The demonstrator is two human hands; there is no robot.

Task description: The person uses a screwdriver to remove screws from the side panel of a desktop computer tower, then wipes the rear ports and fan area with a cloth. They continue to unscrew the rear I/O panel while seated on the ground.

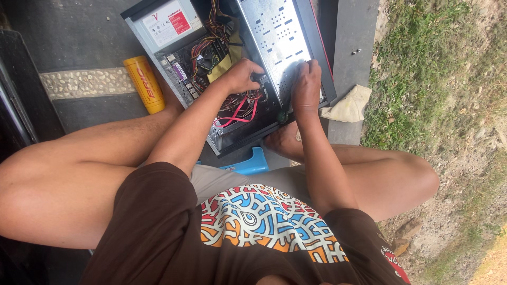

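— Computer case [296, 31], where is it lying?

— In the head view, it lies open on a dark paved ground [79, 42], in front of the seated person, just beyond the knees. The side is off, so the inside shows. A grey power supply [166, 24] sits at the far left corner, and a bundle of coloured wires [211, 50] runs from it into the middle. Two red cables [240, 113] lie at the near side.

— What do the hands do?

— The left hand [240, 74] is inside the case, fingers curled down near a metal drive cage [280, 39]. What it grasps I cannot tell; the fingertips are hidden. The right hand [306, 84] is beside it, pressed on the lower edge of the same cage, fingers bent. If it holds some small thing, I cannot tell either. The two hands are near, not touching.

— And around the case?

— A yellow can [145, 84] lies on the ground at the left, just beside the case. A pale cloth [348, 104] lies at the right, near the grass [422, 68]. A blue plastic object [253, 163] shows under the person, near a bare foot [282, 142].
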